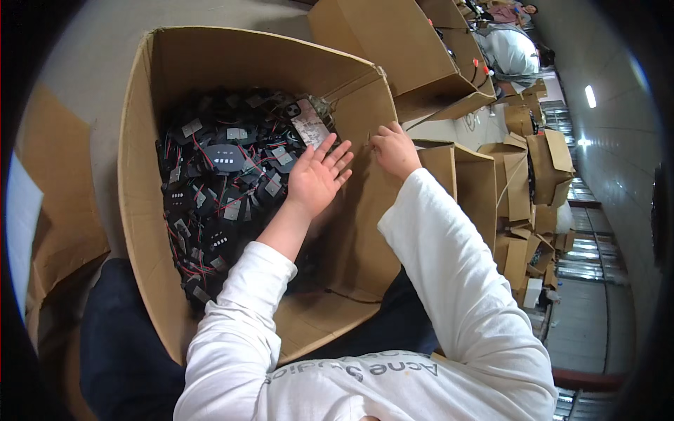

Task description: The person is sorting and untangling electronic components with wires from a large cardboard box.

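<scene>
A large open cardboard box (pixel 144 210) stands before me, holding a heap of small black electronic modules (pixel 225 158) with silver plates and red, green and black wires. My left hand (pixel 317 179) is over the heap, palm turned up and fingers spread, with nothing in it. At the box's right wall, my right hand (pixel 395 149) is closed in a pinch. Something thin and small shows at its fingertips, too small to name. A phone in a patterned pale case (pixel 311 125) lies on the heap just beyond my left fingers.
Another open cardboard box (pixel 379 42) stands behind, and one more (pixel 474 172) is to the right. Stacked cartons (pixel 516 168) line the far right. A sheet of cardboard (pixel 63 182) lies at the left. Another person (pixel 512 14) is at the far top right.
</scene>
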The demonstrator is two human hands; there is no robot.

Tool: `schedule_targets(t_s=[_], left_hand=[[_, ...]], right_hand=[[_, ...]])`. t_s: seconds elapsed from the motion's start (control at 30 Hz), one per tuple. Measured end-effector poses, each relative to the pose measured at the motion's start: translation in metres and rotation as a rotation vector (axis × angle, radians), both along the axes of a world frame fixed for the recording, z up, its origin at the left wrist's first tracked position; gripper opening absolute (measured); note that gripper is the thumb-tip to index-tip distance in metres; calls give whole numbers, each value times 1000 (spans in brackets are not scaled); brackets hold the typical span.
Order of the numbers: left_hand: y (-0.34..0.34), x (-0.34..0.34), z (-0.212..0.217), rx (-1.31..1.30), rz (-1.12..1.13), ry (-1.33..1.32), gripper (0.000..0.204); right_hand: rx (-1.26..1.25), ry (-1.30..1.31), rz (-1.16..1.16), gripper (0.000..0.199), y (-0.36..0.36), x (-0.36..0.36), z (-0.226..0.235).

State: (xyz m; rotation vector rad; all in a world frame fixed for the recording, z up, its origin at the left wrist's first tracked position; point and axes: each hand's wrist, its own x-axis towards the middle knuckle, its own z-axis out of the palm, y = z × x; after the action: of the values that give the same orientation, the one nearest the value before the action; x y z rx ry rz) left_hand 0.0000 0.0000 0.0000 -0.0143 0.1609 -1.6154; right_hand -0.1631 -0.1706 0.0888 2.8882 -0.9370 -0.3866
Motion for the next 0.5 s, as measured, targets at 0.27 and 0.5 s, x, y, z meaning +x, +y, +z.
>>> schedule_targets(t_s=[0.27,0.5], left_hand=[[-4,10,-1,126,-4,-94,45],[30,27,-38,344,-322,-501,60]], right_hand=[[-157,-165,7,14,38,7,26],[130,-567,-178,13,117,40,6]])
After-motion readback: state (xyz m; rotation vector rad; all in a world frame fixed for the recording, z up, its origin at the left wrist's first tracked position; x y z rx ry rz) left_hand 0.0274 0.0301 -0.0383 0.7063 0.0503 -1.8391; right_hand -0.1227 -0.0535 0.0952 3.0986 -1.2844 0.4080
